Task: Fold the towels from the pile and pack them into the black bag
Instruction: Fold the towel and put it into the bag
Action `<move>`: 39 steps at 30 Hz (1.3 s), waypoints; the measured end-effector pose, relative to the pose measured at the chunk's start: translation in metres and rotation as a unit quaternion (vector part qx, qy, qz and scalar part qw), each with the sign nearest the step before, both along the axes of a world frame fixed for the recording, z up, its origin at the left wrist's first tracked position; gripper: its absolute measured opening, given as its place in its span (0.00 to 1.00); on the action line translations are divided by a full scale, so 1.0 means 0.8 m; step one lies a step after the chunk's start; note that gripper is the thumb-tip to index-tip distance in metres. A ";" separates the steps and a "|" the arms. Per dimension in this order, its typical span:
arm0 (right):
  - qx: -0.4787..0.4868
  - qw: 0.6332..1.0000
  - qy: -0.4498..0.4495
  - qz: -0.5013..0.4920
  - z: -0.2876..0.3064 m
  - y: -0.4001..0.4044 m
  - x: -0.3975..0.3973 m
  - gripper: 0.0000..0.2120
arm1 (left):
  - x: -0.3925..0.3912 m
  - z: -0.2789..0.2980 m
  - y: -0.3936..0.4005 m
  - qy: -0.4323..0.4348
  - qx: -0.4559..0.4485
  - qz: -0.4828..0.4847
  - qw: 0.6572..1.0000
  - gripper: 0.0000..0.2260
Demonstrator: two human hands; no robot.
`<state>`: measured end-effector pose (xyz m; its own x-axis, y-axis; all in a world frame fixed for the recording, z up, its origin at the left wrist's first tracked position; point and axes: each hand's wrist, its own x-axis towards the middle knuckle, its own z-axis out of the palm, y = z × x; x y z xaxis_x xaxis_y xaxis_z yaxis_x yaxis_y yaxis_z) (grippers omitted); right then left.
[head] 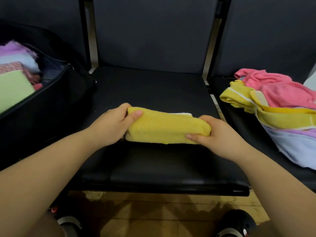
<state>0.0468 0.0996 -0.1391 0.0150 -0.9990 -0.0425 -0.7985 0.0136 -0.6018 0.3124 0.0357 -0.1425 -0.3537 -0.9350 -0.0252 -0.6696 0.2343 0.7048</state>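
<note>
Towel: a folded yellow terry towel point(164, 126) is held over the middle of the black padded chair seat point(153, 86).
Left hand point(112, 124): clamped on the towel's left end.
Right hand point(217, 135): clamped on its right end.
Bag: an open black fabric bag point(56, 100) holding folded towels is seen on the seat to the left.
Pile: unfolded pink, yellow and lilac towels point(280, 103) are heaped on the seat to the right.

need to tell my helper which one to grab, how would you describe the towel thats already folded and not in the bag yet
Start at the middle black seat, between the open black bag on the left and the loose towel pile on the right. Over its front half, both hands grip the folded yellow towel, the left hand and right hand at its ends. The pile's yellow towel is crumpled; this one is a neat compact block.
</note>
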 end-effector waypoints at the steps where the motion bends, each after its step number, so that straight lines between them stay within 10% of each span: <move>1: -0.004 1.000 -0.022 -0.008 0.001 -0.005 -0.001 0.12 | 0.001 0.003 -0.004 0.029 0.029 0.000 0.999 0.22; 12: 0.094 0.974 -0.149 -0.142 -0.012 -0.040 0.003 0.15 | -0.016 0.000 -0.044 -0.069 0.108 0.043 0.991 0.21; 24: 0.094 0.992 0.053 0.063 0.013 -0.019 0.031 0.11 | 0.002 0.008 -0.046 -0.128 0.189 -0.096 0.969 0.22; 39: 0.035 0.949 0.261 0.176 -0.007 0.051 0.098 0.47 | -0.004 0.010 0.006 -0.181 0.163 -0.152 0.958 0.20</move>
